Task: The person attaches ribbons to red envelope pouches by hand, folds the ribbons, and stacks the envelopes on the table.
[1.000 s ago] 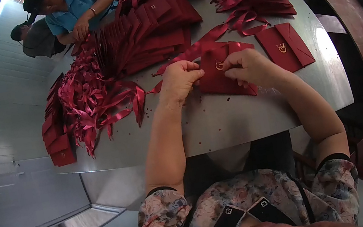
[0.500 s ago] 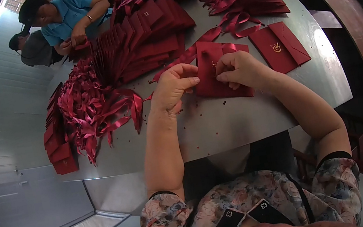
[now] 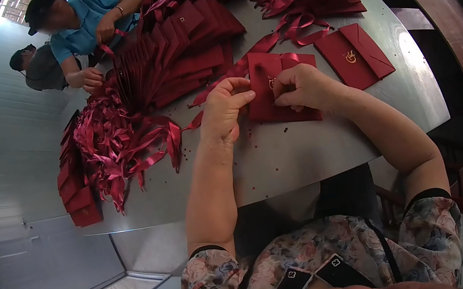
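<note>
On a metal bench, my left hand meets the left edge of a red bag, thumb and forefinger slightly parted, while the fingers of my right hand curl closely over its front beside the gold emblem. Whether either grips anything, I cannot tell. A light, even touch, with the bag kept flat and the ribbon clear, should spare it creases.

Both hands at a red bag, heaped ribbons (glossy, tangled), a metal table
</note>
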Motion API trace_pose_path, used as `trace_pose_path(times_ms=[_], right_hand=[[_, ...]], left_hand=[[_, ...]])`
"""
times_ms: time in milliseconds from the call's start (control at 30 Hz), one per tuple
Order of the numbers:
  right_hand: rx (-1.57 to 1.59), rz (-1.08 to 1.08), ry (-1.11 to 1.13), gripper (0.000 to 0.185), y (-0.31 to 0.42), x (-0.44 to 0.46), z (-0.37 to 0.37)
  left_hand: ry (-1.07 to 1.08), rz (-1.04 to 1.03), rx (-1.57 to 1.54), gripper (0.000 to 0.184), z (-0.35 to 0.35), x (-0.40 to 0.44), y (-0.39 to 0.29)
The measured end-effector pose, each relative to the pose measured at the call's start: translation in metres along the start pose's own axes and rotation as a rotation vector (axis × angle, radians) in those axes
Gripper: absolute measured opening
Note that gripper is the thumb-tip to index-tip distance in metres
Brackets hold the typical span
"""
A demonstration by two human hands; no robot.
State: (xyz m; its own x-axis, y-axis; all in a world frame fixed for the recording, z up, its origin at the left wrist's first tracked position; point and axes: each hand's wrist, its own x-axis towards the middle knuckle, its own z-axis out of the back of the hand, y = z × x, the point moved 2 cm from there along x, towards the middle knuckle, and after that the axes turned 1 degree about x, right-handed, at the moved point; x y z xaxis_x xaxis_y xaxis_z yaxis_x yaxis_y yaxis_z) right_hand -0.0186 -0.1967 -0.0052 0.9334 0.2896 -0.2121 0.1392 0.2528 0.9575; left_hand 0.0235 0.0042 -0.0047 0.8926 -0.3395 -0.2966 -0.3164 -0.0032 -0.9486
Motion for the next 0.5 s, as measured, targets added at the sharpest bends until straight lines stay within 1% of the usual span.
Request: trace_pose_path(times_ms=[67,133,167,233,267,333,400,500], right_hand=[[0.015,-0.003,0.015,0.010,0.000,0.001,0.001],[0.032,-0.008,0.029,0.009,0.001,0.001,0.002],[0.041,-0.013,0.040,0.009,0.001,0.002,0.003],[0.052,-0.019,0.049,0.009,0.003,0.001,0.004],[0.039,-0.017,0.068,0.008,0.005,0.000,0.004],[0.029,-0.015,0.082,0.007,0.006,0.001,0.006],[0.040,-0.001,0.142,0.008,0.003,0.001,0.004],[0.056,0.010,0.147,0.008,0.005,0.000,0.006]], left_hand=[[0.029,-0.008,-0.057,0.027,0.000,0.003,0.001],[0.128,-0.042,-0.137,0.037,-0.002,0.004,0.001],[0.129,-0.043,-0.136,0.037,-0.002,0.004,0.001],[0.156,-0.044,-0.110,0.046,-0.004,0.002,-0.002],[0.158,-0.044,-0.109,0.046,-0.005,0.000,-0.004],[0.218,-0.032,-0.175,0.052,-0.009,-0.004,-0.007],[0.236,-0.039,-0.227,0.051,-0.018,-0.008,-0.009],[0.275,-0.045,-0.314,0.051,-0.020,-0.008,-0.009]])
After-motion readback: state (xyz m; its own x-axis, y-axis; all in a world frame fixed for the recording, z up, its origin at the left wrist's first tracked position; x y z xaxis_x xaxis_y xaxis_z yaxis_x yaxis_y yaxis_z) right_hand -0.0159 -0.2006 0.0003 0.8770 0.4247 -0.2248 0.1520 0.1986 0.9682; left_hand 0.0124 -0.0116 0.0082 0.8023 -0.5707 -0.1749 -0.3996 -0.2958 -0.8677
